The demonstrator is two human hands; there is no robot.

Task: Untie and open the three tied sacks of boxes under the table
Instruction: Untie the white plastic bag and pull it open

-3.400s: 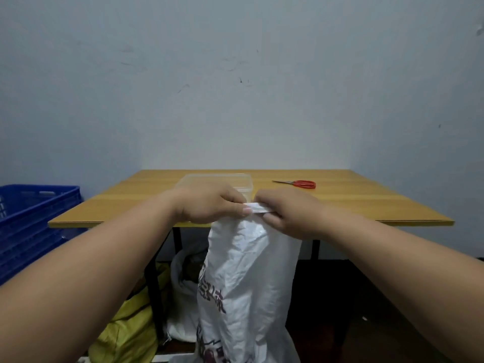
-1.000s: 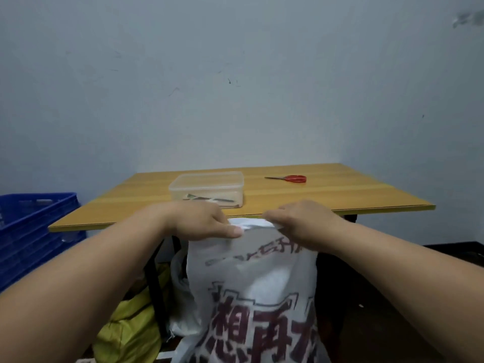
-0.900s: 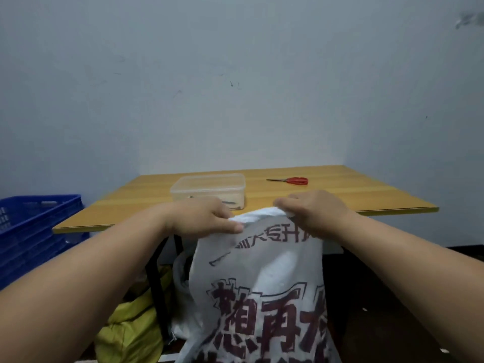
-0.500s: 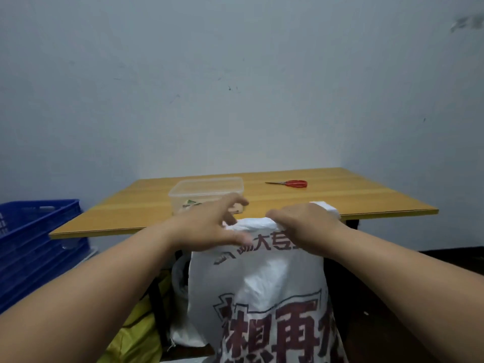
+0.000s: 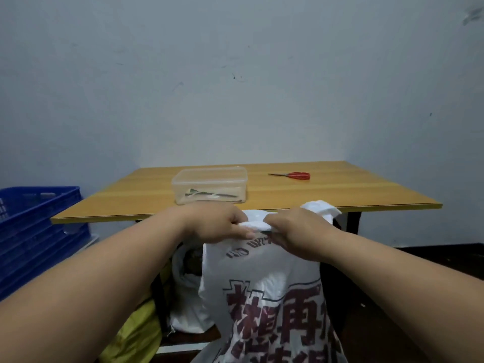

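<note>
Pinching the bunched top edge of the white printed sack [image 5: 264, 279] at centre frame, left hand [image 5: 220, 222] and right hand [image 5: 296, 231] close together, fingers curled on the fabric [image 5: 258, 224]. Holding it high in front of the table [image 5: 366, 189], probably keeping the mouth taut so the opening can be worked apart. Sitting lower left, under the tabletop: a second white sack [image 5: 187, 297] with its mouth seemingly loose, and a yellow sack [image 5: 136, 334] beside it. Resting on top, upper centre: a clear plastic box [image 5: 209, 184] and red scissors [image 5: 293, 175], likely kept within reach. Standing at the left edge: a blue crate [image 5: 34, 231].
</note>
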